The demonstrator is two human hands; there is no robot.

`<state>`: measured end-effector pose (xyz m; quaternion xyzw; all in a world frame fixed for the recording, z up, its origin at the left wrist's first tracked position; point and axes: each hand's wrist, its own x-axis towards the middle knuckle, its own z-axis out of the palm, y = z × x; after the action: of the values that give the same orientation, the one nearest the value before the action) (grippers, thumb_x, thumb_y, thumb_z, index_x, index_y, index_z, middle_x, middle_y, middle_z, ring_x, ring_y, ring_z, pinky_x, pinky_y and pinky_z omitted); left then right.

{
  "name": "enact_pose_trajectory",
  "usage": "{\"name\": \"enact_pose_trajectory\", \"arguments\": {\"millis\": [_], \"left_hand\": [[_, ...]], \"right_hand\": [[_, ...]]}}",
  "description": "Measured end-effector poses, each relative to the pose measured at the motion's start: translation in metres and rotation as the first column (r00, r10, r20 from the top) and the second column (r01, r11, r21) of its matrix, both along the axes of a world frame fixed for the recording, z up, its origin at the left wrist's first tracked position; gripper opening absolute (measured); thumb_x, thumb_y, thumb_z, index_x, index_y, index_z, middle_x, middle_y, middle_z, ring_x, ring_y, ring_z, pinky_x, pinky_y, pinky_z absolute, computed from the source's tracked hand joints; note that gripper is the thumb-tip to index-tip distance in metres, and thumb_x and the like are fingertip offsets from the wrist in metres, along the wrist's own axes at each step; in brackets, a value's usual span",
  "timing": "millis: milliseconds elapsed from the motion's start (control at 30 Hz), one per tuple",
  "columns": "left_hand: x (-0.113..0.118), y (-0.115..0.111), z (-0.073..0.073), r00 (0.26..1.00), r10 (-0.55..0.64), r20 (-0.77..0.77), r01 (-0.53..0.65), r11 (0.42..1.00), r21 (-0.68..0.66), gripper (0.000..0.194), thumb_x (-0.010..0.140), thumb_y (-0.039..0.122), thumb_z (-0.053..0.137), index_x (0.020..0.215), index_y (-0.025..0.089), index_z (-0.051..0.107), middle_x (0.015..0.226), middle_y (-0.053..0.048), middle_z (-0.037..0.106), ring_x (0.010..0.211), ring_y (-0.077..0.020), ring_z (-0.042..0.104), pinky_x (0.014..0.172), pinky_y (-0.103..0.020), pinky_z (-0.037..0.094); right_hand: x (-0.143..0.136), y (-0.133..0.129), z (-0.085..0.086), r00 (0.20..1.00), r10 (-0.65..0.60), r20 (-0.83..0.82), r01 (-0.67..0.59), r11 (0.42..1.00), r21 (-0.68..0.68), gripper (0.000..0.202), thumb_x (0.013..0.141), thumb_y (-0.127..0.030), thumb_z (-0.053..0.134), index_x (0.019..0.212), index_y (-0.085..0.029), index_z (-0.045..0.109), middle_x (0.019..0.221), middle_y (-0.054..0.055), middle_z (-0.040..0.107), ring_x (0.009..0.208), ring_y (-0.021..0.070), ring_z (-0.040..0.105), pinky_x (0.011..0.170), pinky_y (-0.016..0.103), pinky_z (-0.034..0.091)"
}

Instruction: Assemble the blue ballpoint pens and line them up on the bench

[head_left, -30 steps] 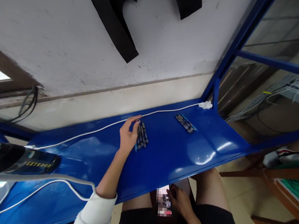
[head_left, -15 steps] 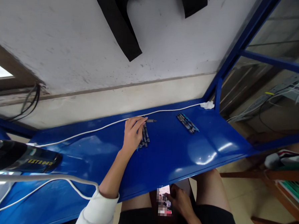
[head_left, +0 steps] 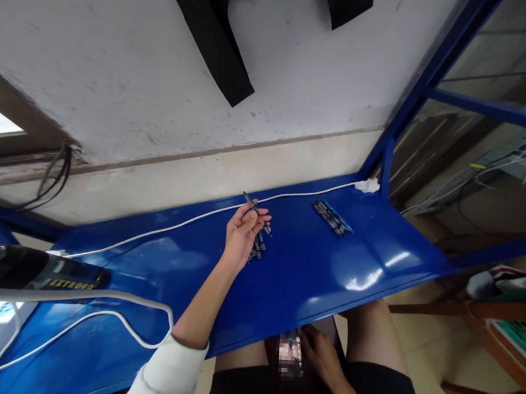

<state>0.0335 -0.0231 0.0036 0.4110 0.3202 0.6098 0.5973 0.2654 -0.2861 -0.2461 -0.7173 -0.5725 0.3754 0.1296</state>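
Note:
My left hand (head_left: 241,233), coming out of a white sleeve, pinches a dark pen (head_left: 248,200) between thumb and fingers. It is tilted, tip end toward the lower right, just above the blue table. Right below the hand lies a small group of dark pens (head_left: 259,247), partly hidden by the fingers. Farther right on the table is a second group of pens (head_left: 332,218), side by side, with a bright blue one at its edge. Under the table edge, over my lap, my right hand (head_left: 322,353) is closed at the side of a phone (head_left: 290,356) with a lit, blurred-out screen.
A white cable (head_left: 191,220) runs along the back of the blue table (head_left: 294,269) to a white crumpled bit (head_left: 367,185). At left sit a black cylindrical object (head_left: 42,276) with yellow lettering and a looping pale cord (head_left: 121,296). A blue frame post (head_left: 386,168) stands at right.
My left hand has turned and lifted slightly from the pens, and the pen in it has swung from level to slanted. The picture on the phone screen has changed.

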Motion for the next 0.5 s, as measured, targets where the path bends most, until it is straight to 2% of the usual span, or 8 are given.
{"name": "enact_pose_trajectory", "arguments": {"millis": [100, 200, 267, 367, 433, 500], "left_hand": [[0.002, 0.0, -0.001, 0.999, -0.046, 0.028, 0.047, 0.998, -0.05, 0.044, 0.093, 0.036, 0.082, 0.132, 0.021, 0.068, 0.117, -0.011, 0.08, 0.105, -0.0252, 0.08, 0.095, -0.041, 0.063], [0.004, -0.003, 0.0, 0.995, -0.093, 0.042, 0.096, 0.992, -0.088, 0.036, 0.091, 0.034, 0.083, 0.122, 0.02, 0.07, 0.115, -0.012, 0.081, 0.106, -0.0274, 0.081, 0.097, -0.042, 0.063], [0.005, -0.006, 0.004, 0.988, -0.14, 0.061, 0.146, 0.983, -0.108, 0.029, 0.09, 0.031, 0.084, 0.113, 0.018, 0.072, 0.114, -0.012, 0.082, 0.107, -0.0288, 0.081, 0.098, -0.042, 0.061], [0.008, -0.011, 0.01, 0.975, -0.208, 0.079, 0.217, 0.967, -0.131, 0.023, 0.088, 0.028, 0.085, 0.104, 0.017, 0.072, 0.112, -0.013, 0.083, 0.108, -0.03, 0.081, 0.098, -0.041, 0.059], [0.009, -0.014, 0.013, 0.966, -0.242, 0.089, 0.252, 0.959, -0.131, 0.024, 0.087, 0.028, 0.086, 0.102, 0.016, 0.072, 0.109, -0.014, 0.084, 0.106, -0.0302, 0.081, 0.097, -0.04, 0.059], [0.011, -0.016, 0.015, 0.958, -0.276, 0.076, 0.284, 0.951, -0.119, 0.025, 0.086, 0.03, 0.087, 0.101, 0.016, 0.071, 0.107, -0.014, 0.084, 0.104, -0.0302, 0.081, 0.096, -0.04, 0.059]], "right_hand": [[0.004, 0.002, 0.012, 0.992, 0.004, -0.123, -0.003, 1.0, 0.005, 0.052, 0.107, -0.062, 0.037, 0.108, -0.023, 0.072, 0.094, 0.011, 0.082, 0.095, 0.0349, 0.08, 0.078, 0.038, 0.053], [0.007, 0.007, 0.045, 0.984, 0.001, -0.177, 0.006, 0.999, 0.04, 0.055, 0.107, -0.064, 0.037, 0.107, -0.023, 0.073, 0.096, 0.012, 0.081, 0.091, 0.0336, 0.078, 0.081, 0.039, 0.054], [0.008, 0.01, 0.085, 0.965, 0.071, -0.254, -0.051, 0.995, 0.084, 0.052, 0.108, -0.063, 0.041, 0.102, -0.024, 0.074, 0.092, 0.01, 0.08, 0.085, 0.0294, 0.075, 0.081, 0.037, 0.054], [0.009, 0.018, 0.164, 0.925, 0.147, -0.351, -0.13, 0.989, 0.072, 0.044, 0.107, -0.062, 0.052, 0.091, -0.025, 0.071, 0.079, 0.005, 0.074, 0.076, 0.024, 0.07, 0.075, 0.033, 0.053], [0.011, 0.031, 0.215, 0.858, 0.21, -0.468, -0.227, 0.974, 0.019, 0.038, 0.109, -0.057, 0.055, 0.094, -0.025, 0.069, 0.078, 0.002, 0.072, 0.077, 0.0208, 0.069, 0.076, 0.031, 0.054], [0.011, 0.056, 0.253, 0.788, 0.217, -0.576, -0.23, 0.972, 0.051, 0.032, 0.109, -0.054, 0.058, 0.101, -0.025, 0.067, 0.081, 0.001, 0.071, 0.077, 0.018, 0.069, 0.075, 0.029, 0.054]]}}
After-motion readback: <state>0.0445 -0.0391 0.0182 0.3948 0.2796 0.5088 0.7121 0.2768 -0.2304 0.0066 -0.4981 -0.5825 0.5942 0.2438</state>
